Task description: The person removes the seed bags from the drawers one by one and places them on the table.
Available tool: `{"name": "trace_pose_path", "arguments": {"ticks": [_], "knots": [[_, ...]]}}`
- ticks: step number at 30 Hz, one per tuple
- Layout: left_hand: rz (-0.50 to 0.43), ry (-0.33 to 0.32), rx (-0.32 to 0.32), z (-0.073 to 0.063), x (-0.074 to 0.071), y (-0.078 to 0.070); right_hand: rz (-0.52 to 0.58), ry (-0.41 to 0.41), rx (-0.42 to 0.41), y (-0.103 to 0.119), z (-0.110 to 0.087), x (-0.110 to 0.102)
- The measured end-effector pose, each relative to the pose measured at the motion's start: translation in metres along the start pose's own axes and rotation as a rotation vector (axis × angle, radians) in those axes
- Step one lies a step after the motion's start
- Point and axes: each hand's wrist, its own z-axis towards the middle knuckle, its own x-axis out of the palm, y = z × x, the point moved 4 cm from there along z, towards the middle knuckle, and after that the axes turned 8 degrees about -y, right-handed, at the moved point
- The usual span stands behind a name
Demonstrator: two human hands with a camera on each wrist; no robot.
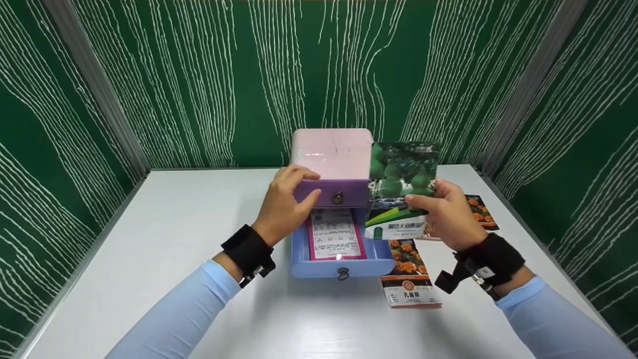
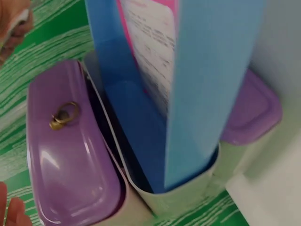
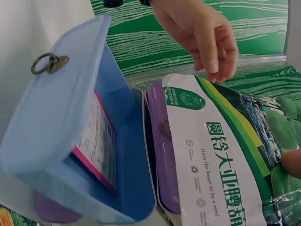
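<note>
My right hand (image 1: pixel 452 214) pinches a seed packet (image 1: pixel 401 184) with green gourds on it, thumb across its front. It is held up beside the small drawer cabinet (image 1: pixel 331 149) and, in the right wrist view, overlaps the purple top drawer (image 3: pixel 164 155). Close to that drawer's left front is my left hand (image 1: pixel 286 202), fingers loosely bent and holding nothing. Below, the blue drawer (image 1: pixel 299 269) is pulled out. Inside it lies a pink-edged packet (image 1: pixel 336 239), printed side up. Another purple drawer (image 2: pixel 251 110) shows beyond the blue one in the left wrist view.
A seed packet with orange flowers (image 1: pixel 411 294) lies on the white table (image 1: pixel 199 209), right of the blue drawer. Further right, another orange-flower packet (image 1: pixel 482 213) is partly behind my right hand. Green walls (image 1: pixel 339 65) with white lines enclose the table's back and sides.
</note>
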Motion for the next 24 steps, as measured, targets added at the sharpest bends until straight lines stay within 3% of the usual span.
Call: {"name": "trace_pose_path", "arguments": {"ticks": [5, 14, 20, 24], "knots": [[0.088, 0.001, -0.033, 0.004, -0.001, 0.013, -0.035, -0.013, 0.024, -0.001, -0.001, -0.022], [0.116, 0.101, -0.185, 0.007, 0.002, 0.03, -0.075, -0.064, 0.071, -0.011, 0.002, -0.058], [0.093, 0.105, -0.21, 0.006, 0.003, 0.034, -0.136, -0.093, 0.125, -0.023, 0.007, -0.073], [0.093, 0.107, -0.204, 0.006, 0.005, 0.034, -0.28, -0.103, 0.16, -0.034, 0.009, -0.083]]}}
